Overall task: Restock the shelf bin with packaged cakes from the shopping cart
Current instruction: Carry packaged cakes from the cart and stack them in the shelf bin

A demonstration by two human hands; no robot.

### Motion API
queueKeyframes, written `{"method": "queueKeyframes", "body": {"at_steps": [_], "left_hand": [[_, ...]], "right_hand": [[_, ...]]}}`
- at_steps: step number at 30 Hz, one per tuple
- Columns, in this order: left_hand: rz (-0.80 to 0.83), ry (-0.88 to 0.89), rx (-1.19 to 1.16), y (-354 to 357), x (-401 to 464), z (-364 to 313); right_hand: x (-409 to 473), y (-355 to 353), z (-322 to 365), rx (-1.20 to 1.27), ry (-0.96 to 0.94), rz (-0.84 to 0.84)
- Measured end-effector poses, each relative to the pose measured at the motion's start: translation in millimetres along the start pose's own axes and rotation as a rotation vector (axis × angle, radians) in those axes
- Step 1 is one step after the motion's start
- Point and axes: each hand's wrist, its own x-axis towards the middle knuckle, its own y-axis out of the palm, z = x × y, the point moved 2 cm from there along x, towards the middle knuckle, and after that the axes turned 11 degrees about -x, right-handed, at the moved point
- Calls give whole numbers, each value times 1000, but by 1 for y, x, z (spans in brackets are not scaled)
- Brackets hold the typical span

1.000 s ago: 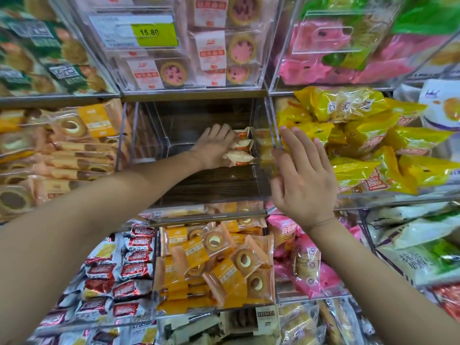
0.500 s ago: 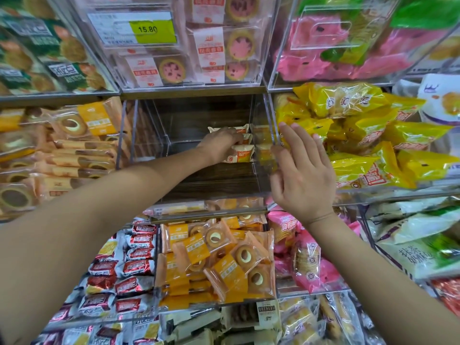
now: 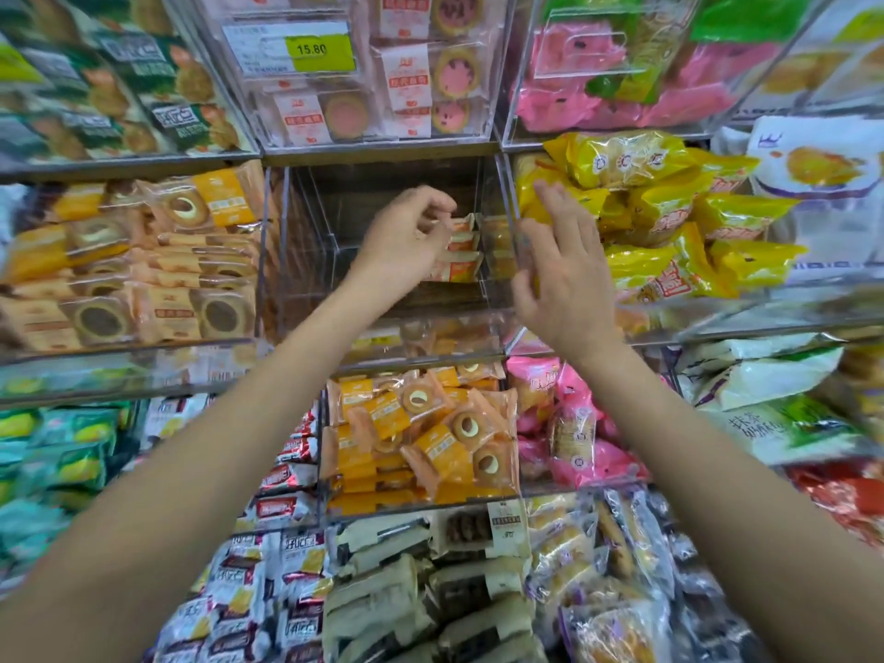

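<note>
The clear acrylic shelf bin (image 3: 292, 260) in the middle row is mostly bare, showing a dark wood-look floor. A short stack of orange-and-white packaged cakes (image 3: 460, 269) sits against its right rear corner. My left hand (image 3: 404, 239) hovers inside the bin just in front of the stack, fingers loosely curled, holding nothing that I can see. My right hand (image 3: 562, 275) is spread with fingers straight in front of the bin's right wall, apart from the cakes. The shopping cart is out of view.
Full bins surround it: yellow packets (image 3: 660, 208) to the right, orange ring cakes (image 3: 143, 260) to the left, pink-centred cakes with a 15.80 price tag (image 3: 311, 50) above, and orange ring cakes (image 3: 421, 437) below. Shelf edges and acrylic lips jut forward.
My left hand has come off the cake stack and drawn back a little, its fingers curling. My right hand has stayed near the bin's right wall, fingers spreading slightly.
</note>
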Motion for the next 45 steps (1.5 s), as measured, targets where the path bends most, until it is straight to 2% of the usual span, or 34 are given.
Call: {"method": "queueKeyframes", "body": {"at_steps": [3,5,6,8,11,13,17,20,22,24,29,33,37,40,45], "left_hand": [[-109,82,-171,-6,-83,-28],[-75,-27,-267,9,-141,-26],[-31,-120,-306,21,-170,-21],[103,-306,-340,50,-221,-8],[382,-527,-269,99,-284,13],[589,-603,-185,131,-318,24],[969,-541,-6,176,-362,32],[1282,-518,258,203,-379,32],[1425,-504,363,220,-387,25],[1434,-498,403,240,-393,12],[1274,-533,364,312,-420,-41],[1305,-428,336,395,-458,-94],[1267,-380,193,472,-481,-153],[1188,-354,48,517,-481,-192],[1189,-320,-10,577,-466,-220]], "right_hand": [[-19,-33,0,50,78,-139],[-54,-53,-2,88,168,-207],[-79,-59,-3,138,214,-185],[-139,-68,-8,284,351,-38],[-247,-73,-17,457,649,311],[-319,-76,-25,501,862,565],[-446,-99,-37,485,1179,940],[-513,-123,-44,442,1222,1126],[-550,-141,-49,409,1208,1252],[-583,-159,-59,390,1241,1303],[-648,-221,-105,421,1373,1238],[-696,-274,-156,459,1509,1138],[-728,-320,-211,450,1534,1100],[-741,-342,-251,425,1591,1011],[-751,-351,-314,394,1715,832]]}}
